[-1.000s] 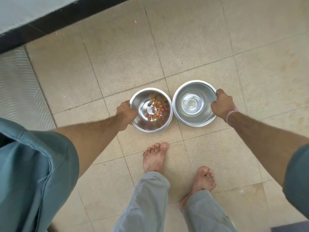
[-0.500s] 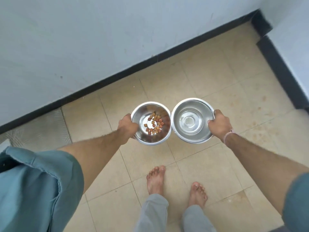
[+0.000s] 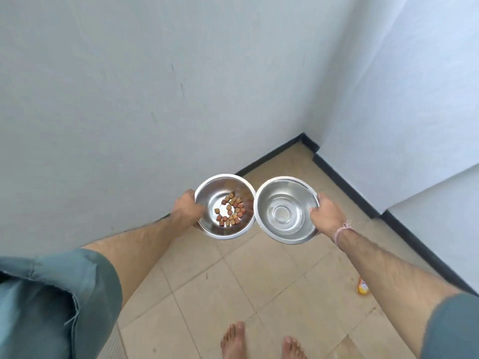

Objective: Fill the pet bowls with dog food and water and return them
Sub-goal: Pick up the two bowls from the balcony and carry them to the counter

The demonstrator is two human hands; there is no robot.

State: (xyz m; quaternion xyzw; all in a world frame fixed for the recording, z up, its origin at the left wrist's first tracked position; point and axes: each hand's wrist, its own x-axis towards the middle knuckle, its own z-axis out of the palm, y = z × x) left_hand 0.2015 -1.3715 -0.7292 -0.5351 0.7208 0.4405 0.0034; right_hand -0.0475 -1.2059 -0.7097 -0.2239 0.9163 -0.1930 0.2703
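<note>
I carry two steel pet bowls side by side in front of me, above the tiled floor. My left hand [image 3: 187, 207] grips the left rim of the food bowl [image 3: 215, 189], which holds several brown and reddish kibble pieces [image 3: 230, 210]. My right hand [image 3: 325, 212] grips the right rim of the water bowl [image 3: 269, 203], which has clear water in its bottom. The two rims touch in the middle. Both bowls are held about level.
A pale wall [image 3: 129, 99] stands straight ahead and a second wall [image 3: 414, 99] on the right; they meet in a corner with black skirting [image 3: 305, 141]. A small orange and yellow object [image 3: 362, 287] lies on the beige tiles at the right. My bare feet [image 3: 233, 340] show below.
The view has risen from the floor to the walls and the corner. Both bowls, still in my hands, have come up higher and closer to the wall.
</note>
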